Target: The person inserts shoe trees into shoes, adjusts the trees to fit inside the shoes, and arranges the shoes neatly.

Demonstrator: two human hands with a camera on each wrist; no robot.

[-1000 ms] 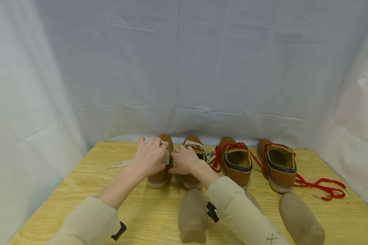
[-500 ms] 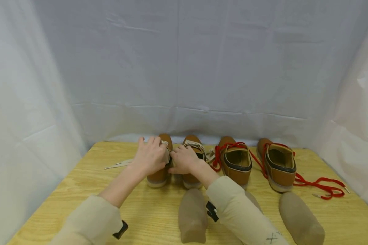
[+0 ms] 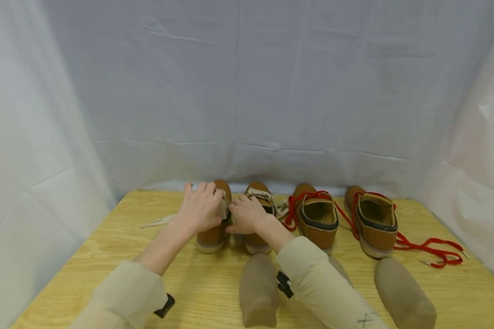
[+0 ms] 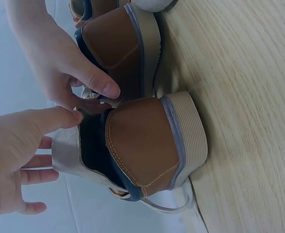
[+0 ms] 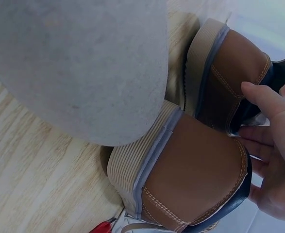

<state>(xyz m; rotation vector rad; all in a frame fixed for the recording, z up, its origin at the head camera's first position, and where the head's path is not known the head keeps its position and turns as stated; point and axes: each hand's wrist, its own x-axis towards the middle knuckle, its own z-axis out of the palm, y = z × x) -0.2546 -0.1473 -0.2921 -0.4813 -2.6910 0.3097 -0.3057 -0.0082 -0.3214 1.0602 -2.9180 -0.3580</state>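
- A pale lace (image 3: 160, 222) trails over the wooden table (image 3: 103, 269), left of the first brown shoe (image 3: 210, 239), which stands upright at the row's left end.
- The left hand (image 3: 201, 206) pinches that shoe's pale tongue (image 4: 67, 151) between thumb and fingers.
- The right hand (image 3: 248, 216) is at the same shoe's right side; whether it grips the collar, I cannot tell.
- Just beside stands the second brown shoe (image 3: 256, 243), a taupe form (image 3: 258, 290) lying before it.
- Further right, the third brown shoe (image 3: 320, 233) and fourth brown shoe (image 3: 376, 240) have red laces (image 3: 426, 248).
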